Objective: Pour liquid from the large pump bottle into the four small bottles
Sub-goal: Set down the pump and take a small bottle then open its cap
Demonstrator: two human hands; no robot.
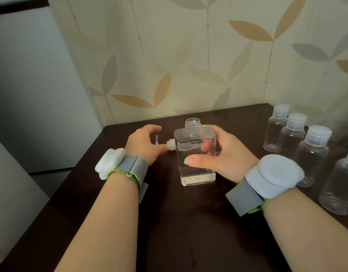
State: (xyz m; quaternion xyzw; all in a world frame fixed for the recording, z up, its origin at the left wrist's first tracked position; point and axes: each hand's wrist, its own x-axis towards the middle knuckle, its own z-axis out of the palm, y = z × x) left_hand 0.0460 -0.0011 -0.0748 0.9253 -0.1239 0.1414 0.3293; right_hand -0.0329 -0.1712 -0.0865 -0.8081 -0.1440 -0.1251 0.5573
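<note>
A clear square pump bottle [194,154] stands upright on the dark table [169,222], its neck open and liquid inside. My right hand [226,154] grips its right side, thumb across the front. The removed pump head [168,144] lies just left of the bottle; my left hand [143,144] pinches it with curled fingers. Several small clear bottles stand in a row at the right with their ribbed caps on: one at the back [275,128], one in front of it [292,134], a third [312,156], and the nearest [340,185] at the frame's edge.
Leaf-patterned wallpaper [189,55] rises directly behind the table's far edge. The table's left edge runs diagonally beside a pale wall and floor [31,114]. Both wrists wear grey bands with pale sensor pucks.
</note>
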